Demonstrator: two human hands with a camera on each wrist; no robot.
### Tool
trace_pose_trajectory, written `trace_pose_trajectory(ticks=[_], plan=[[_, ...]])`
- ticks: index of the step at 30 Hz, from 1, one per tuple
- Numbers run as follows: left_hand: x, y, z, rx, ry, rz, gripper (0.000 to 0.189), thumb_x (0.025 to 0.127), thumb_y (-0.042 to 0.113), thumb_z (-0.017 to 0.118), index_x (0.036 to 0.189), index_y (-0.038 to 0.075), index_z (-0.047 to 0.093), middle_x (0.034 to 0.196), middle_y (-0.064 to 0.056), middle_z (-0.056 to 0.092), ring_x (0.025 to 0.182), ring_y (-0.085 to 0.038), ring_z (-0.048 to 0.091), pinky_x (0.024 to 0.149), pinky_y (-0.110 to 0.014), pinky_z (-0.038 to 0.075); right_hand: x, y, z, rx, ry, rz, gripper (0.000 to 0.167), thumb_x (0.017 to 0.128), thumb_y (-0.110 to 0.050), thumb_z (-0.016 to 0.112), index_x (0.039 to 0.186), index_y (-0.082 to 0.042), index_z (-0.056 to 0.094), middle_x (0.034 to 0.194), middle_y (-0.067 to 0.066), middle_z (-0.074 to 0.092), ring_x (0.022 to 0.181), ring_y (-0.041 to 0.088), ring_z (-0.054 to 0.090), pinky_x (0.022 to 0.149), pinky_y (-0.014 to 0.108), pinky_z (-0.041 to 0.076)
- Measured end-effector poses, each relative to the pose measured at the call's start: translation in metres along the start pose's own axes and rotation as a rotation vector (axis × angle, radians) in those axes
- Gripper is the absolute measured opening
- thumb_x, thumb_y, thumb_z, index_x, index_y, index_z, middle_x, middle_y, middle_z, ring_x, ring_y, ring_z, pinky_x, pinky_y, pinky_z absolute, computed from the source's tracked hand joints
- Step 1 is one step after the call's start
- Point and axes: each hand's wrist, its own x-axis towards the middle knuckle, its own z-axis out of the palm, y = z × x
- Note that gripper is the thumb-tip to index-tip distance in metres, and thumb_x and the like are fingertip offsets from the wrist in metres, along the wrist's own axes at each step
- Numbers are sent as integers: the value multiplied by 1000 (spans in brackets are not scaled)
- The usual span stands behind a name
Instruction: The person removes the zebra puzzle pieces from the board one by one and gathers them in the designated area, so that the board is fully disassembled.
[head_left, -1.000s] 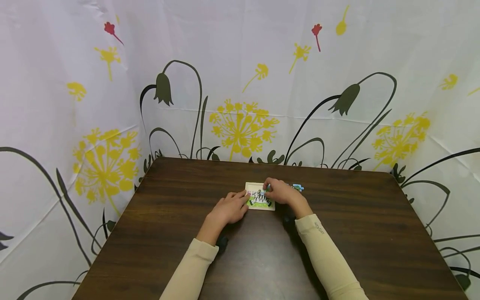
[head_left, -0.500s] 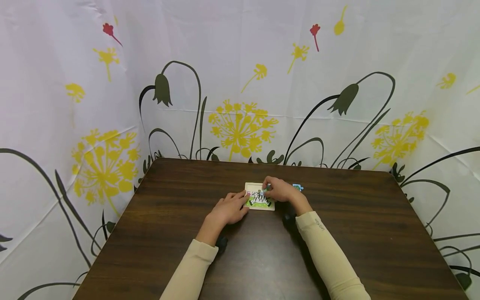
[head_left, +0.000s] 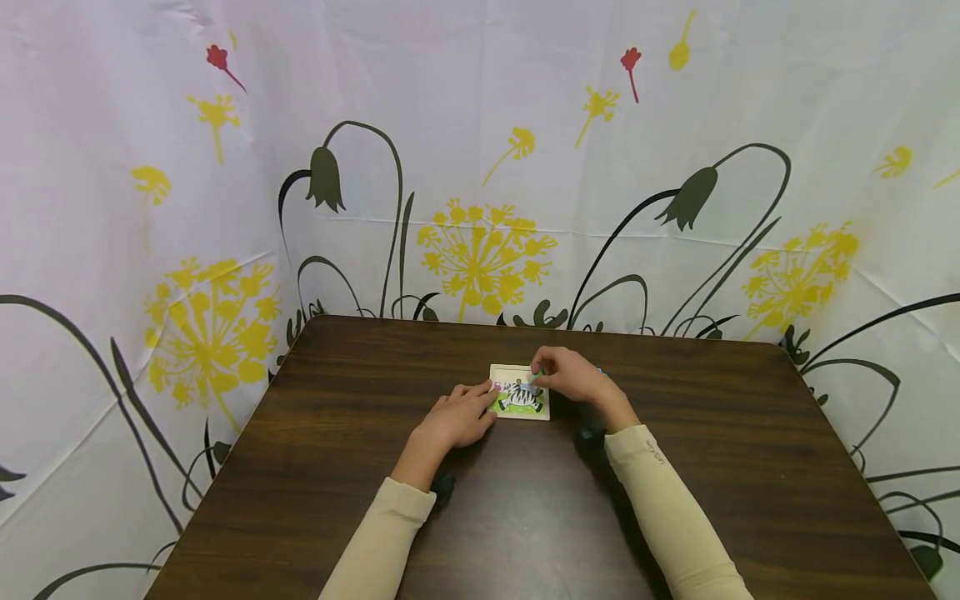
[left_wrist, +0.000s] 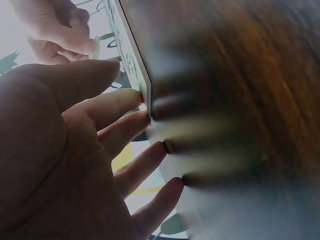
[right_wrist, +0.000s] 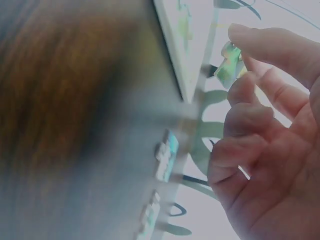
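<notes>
A small wooden jigsaw puzzle (head_left: 522,405) with a zebra picture and a pale frame lies toward the far side of the table. My left hand (head_left: 459,415) rests at its left edge, fingers extended; in the left wrist view the index and middle fingertips touch the frame while the other fingertips are on the tabletop. Over the puzzle's upper right part, my right hand (head_left: 572,377) pinches a green puzzle piece (right_wrist: 230,66) between thumb and fingers. The right wrist view shows this piece raised above the board's level.
Two loose puzzle pieces, one nearer the board (right_wrist: 168,156) and one farther off (right_wrist: 148,220), lie on the dark wooden table (head_left: 360,367). My right hand mostly hides them in the head view. A flowered curtain (head_left: 480,150) hangs behind the table.
My right hand has shifted slightly to the right and up from the puzzle with the piece in its fingers, now covering most of the loose pieces. The left hand stays put.
</notes>
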Motion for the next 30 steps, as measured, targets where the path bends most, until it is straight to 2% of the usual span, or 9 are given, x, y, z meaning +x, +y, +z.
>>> trace_pose_trajectory(ticks=[3,5,11,18,22,30], plan=[[0,0,1,-6,1,-1,56,115,33,51,169,22,41,178,-2,32,161,-34,33,128,-65,30,-8,0,-7,-3,51,-18,11,99,-16,78,104,-10,70,109,12,62,96,25,60,87,40,50],[-1,0,1,-11,2,-1,56,115,33,51,169,22,40,178,-2,32,161,-34,32,128,-65,29,-13,2,-11,0,76,-22,11,100,-16,77,105,-9,70,115,15,59,97,25,58,87,41,50],[-3,-2,2,-28,2,3,56,115,33,50,169,22,39,178,-2,31,162,-34,31,129,-65,28,-29,9,-28,47,118,17,12,102,-12,75,108,-9,66,108,12,64,86,20,62,77,37,50],[-6,-6,2,-34,9,-12,58,115,35,51,170,23,38,179,-1,29,162,-33,30,130,-65,27,-46,24,-44,113,169,75,29,103,-14,74,126,-2,61,117,19,71,106,32,71,88,46,59],[-6,-6,1,-32,5,-4,58,115,35,51,170,23,37,179,-1,29,162,-33,30,129,-65,27,-56,39,-53,70,170,111,35,103,-16,74,133,0,64,121,21,72,111,35,71,92,51,59],[-4,-1,1,-26,-15,5,58,116,33,50,171,23,36,180,-1,27,163,-33,29,130,-65,25,-71,67,-64,-26,118,205,35,101,-17,75,126,6,66,120,25,71,112,40,68,96,57,56]])
